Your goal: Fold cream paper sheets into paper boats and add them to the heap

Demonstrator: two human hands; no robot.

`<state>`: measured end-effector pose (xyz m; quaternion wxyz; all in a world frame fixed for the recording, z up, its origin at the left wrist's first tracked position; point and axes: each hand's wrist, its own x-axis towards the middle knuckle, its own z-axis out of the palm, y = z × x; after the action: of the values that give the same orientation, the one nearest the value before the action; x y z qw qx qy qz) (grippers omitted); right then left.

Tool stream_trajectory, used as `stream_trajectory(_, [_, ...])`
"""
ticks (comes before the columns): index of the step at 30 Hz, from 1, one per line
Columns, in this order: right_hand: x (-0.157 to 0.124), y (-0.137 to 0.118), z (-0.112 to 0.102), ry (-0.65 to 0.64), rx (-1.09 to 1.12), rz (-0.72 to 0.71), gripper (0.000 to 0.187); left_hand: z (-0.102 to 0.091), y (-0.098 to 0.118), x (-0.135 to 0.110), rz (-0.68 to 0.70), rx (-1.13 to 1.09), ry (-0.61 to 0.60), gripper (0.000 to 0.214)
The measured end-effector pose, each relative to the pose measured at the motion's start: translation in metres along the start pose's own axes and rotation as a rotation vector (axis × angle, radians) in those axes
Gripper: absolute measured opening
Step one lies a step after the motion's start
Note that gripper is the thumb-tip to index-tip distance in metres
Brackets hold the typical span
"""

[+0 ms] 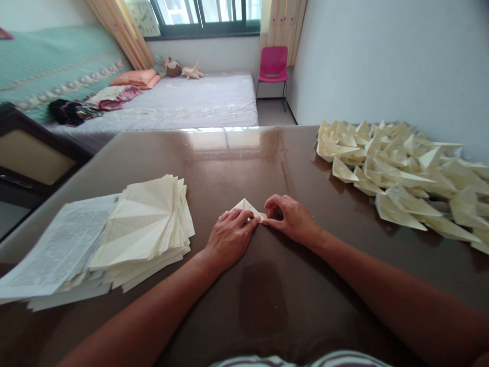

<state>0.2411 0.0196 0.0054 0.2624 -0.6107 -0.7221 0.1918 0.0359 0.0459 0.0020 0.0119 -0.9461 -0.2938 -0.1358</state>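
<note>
A small cream sheet of folded paper [246, 205] lies on the brown table in front of me, its pointed top facing away. My left hand [234, 235] presses down on its near left part, covering much of it. At the paper's right corner, my right hand [292, 219] has its thumb and curled fingers closed on the edge. To the left lies a stack of creased cream paper sheets [141, 224]. A heap of folded paper boats [401, 168] covers the table's far right.
Printed white sheets [61, 244] stick out from the stack's left side. Beyond the glossy brown table [229, 163] stand a bed [198, 102] and a pink chair [273, 65]. A white wall [382, 61] runs along the right, and a dark cabinet [34, 148] stands at left.
</note>
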Motion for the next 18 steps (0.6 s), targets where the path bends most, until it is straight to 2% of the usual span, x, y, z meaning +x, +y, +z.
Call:
stream_trajectory(7, [0.0,0.004,-0.004,-0.039,-0.094,-0.069,0.015,0.001,0.0,-0.001,-0.015,-0.031,-0.014,0.029])
stream_trajectory(11, [0.0,0.003,-0.001,-0.019,-0.081,-0.069,0.016,0.0,0.0,-0.001,-0.012,-0.024,-0.028,0.03])
stream_trajectory(15, [-0.002,-0.003,0.003,0.001,-0.166,-0.116,0.012,0.0,0.0,-0.002,-0.004,-0.015,-0.022,0.029])
stream_trajectory(18, [-0.004,-0.007,0.0,-0.054,-0.22,-0.171,0.014,0.001,0.0,-0.003,-0.003,-0.052,0.003,0.029])
